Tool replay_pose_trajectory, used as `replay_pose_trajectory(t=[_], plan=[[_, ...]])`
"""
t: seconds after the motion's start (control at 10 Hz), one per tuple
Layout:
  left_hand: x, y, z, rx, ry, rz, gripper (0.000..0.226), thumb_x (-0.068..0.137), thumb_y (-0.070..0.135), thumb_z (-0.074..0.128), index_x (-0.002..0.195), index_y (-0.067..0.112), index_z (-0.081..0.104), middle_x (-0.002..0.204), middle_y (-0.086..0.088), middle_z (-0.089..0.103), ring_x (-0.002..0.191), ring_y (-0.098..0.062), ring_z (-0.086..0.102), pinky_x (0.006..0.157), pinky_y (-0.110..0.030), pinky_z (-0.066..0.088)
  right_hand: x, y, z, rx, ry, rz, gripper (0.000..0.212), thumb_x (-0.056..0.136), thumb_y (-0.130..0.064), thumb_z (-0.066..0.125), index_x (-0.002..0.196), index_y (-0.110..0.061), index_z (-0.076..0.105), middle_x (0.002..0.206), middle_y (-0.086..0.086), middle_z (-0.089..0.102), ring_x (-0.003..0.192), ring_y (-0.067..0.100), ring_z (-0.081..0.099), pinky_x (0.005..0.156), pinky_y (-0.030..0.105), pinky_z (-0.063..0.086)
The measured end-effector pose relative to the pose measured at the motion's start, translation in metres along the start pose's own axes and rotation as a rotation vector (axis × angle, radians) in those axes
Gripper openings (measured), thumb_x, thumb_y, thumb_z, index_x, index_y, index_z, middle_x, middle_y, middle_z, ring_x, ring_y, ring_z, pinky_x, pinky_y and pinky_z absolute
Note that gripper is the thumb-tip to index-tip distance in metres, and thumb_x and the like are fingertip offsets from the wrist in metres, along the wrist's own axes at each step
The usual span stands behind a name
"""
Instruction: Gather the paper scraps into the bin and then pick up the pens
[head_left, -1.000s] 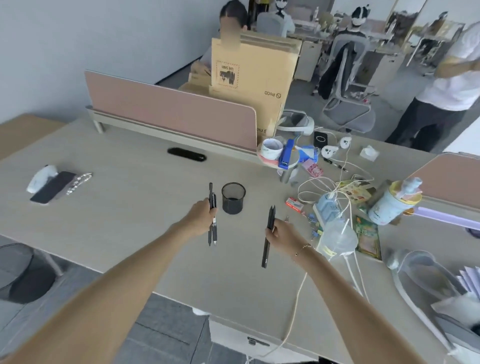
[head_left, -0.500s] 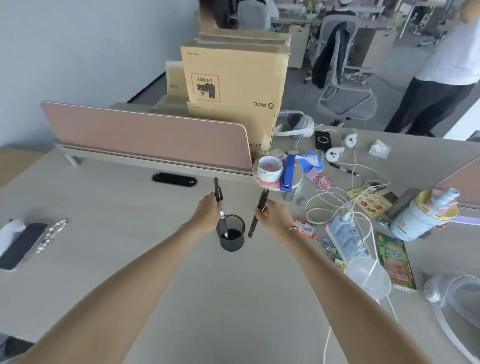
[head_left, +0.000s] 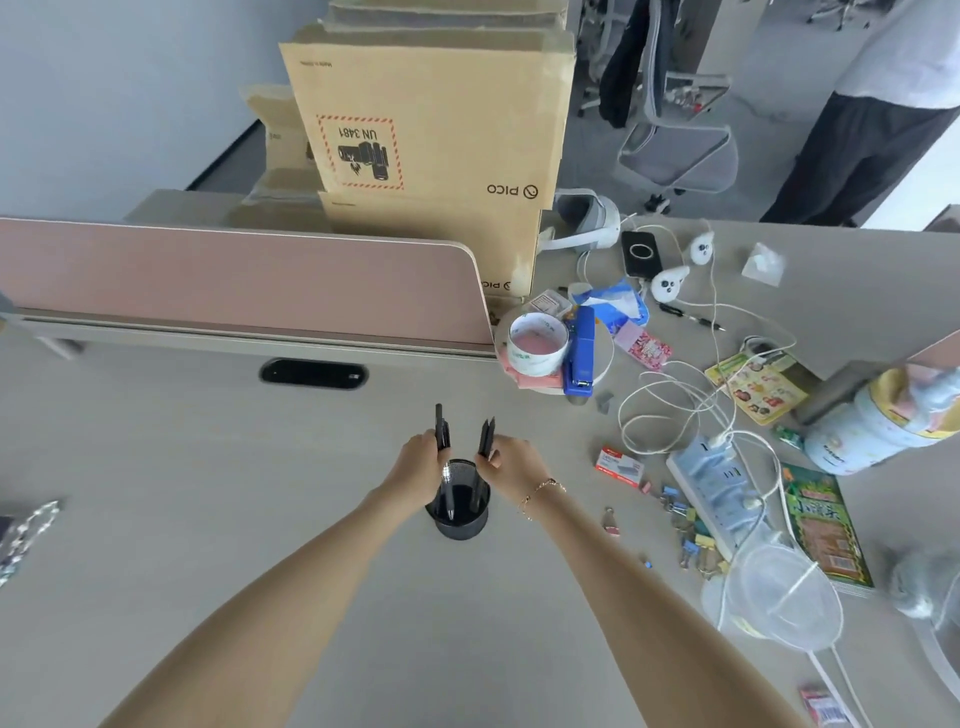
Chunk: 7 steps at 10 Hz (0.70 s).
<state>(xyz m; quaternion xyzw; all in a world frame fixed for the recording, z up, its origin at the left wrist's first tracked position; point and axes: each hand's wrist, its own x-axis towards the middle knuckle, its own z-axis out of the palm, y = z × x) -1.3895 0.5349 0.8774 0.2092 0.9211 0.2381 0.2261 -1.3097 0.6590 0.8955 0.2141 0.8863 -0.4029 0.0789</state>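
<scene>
A black mesh pen cup (head_left: 460, 524) stands on the desk in the middle of the head view. My left hand (head_left: 415, 467) grips black pens (head_left: 442, 434) upright, their tips down inside the cup. My right hand (head_left: 509, 460) holds another black pen (head_left: 487, 435) upright over the cup's right rim, its lower end inside the cup. One more black pen (head_left: 691, 318) lies far right among the cables.
A pink divider (head_left: 234, 286) and cardboard boxes (head_left: 431, 130) stand behind. To the right lie a tape roll (head_left: 537, 345), blue stapler (head_left: 581, 353), power strip (head_left: 714, 488), binder clips (head_left: 685, 530), a clear plastic lid (head_left: 779, 592) and a tin (head_left: 883, 426). A person stands far right.
Both hands have come together over the cup and lowered their pens into it; the right hand's pen went from beside the cup to inside its rim. The camera has tilted further down.
</scene>
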Motion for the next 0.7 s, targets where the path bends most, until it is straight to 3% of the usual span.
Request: replay_pose_trajectory(t=[0.1, 0.2, 0.3, 0.4, 0.5, 0.6, 0.7], plan=[[0.001, -0.004, 0.003, -0.008, -0.063, -0.013, 0.014, 0.095, 0.016, 0.047, 0.086, 0.006, 0.051, 0.080, -0.008, 0.053, 0.077, -0.026, 0.051, 0.066, -0.029, 0.035, 0.009, 0.004, 0.014, -0.069, -0.073, 0.031, 0.022, 0.084, -0.013, 0.051, 0.063, -0.004, 0.054, 0.066, 0.014, 0.061, 0.072, 0.035, 0.055, 0.061, 0.032, 0.043], [0.002, -0.008, 0.006, 0.000, -0.098, -0.024, 0.020, 0.091, 0.016, 0.052, 0.072, 0.011, 0.047, 0.064, -0.001, 0.050, 0.071, -0.023, 0.047, 0.059, -0.028, 0.032, 0.015, 0.005, 0.022, -0.168, -0.101, 0.046, 0.038, 0.082, -0.011, 0.048, 0.049, -0.017, 0.031, 0.052, -0.001, 0.038, 0.059, 0.025, 0.041, 0.047, 0.027, 0.029], [0.003, -0.009, 0.007, -0.022, -0.090, -0.053, 0.023, 0.089, 0.015, 0.055, 0.067, 0.010, 0.052, 0.057, 0.001, 0.050, 0.063, -0.020, 0.048, 0.051, -0.023, 0.032, 0.017, 0.007, 0.028, -0.178, -0.098, 0.043, 0.039, 0.082, -0.007, 0.047, 0.050, -0.019, 0.029, 0.054, -0.003, 0.036, 0.067, 0.024, 0.043, 0.058, 0.026, 0.031], [0.001, -0.008, 0.009, -0.065, -0.055, -0.034, 0.013, 0.085, 0.014, 0.062, 0.082, 0.001, 0.065, 0.077, -0.010, 0.066, 0.074, -0.023, 0.060, 0.065, -0.026, 0.045, 0.015, 0.014, 0.030, -0.111, -0.069, 0.099, 0.035, 0.081, -0.006, 0.046, 0.052, -0.019, 0.031, 0.063, 0.006, 0.047, 0.070, 0.027, 0.046, 0.060, 0.027, 0.033], [-0.002, -0.011, 0.011, -0.077, 0.003, -0.016, 0.016, 0.085, 0.009, 0.063, 0.094, -0.003, 0.066, 0.095, -0.016, 0.068, 0.091, -0.028, 0.063, 0.080, -0.030, 0.046, 0.010, 0.019, 0.027, -0.039, -0.027, 0.118, 0.014, 0.081, -0.005, 0.047, 0.067, -0.007, 0.051, 0.081, 0.018, 0.062, 0.079, 0.033, 0.056, 0.064, 0.031, 0.043], [-0.007, -0.010, 0.008, -0.051, 0.034, -0.043, 0.023, 0.085, 0.007, 0.061, 0.106, -0.004, 0.062, 0.101, -0.018, 0.066, 0.096, -0.030, 0.061, 0.083, -0.030, 0.044, 0.002, 0.023, 0.022, -0.021, -0.012, 0.109, 0.023, 0.084, -0.006, 0.050, 0.104, 0.003, 0.056, 0.099, 0.020, 0.065, 0.094, 0.034, 0.059, 0.080, 0.036, 0.049], [-0.012, -0.013, 0.007, -0.072, 0.042, -0.080, 0.025, 0.087, 0.003, 0.056, 0.110, -0.004, 0.059, 0.103, -0.020, 0.066, 0.098, -0.031, 0.060, 0.084, -0.030, 0.045, -0.006, 0.028, 0.017, -0.021, -0.005, 0.097, 0.034, 0.085, -0.006, 0.049, 0.119, 0.002, 0.049, 0.105, 0.021, 0.063, 0.100, 0.033, 0.057, 0.086, 0.036, 0.047]])
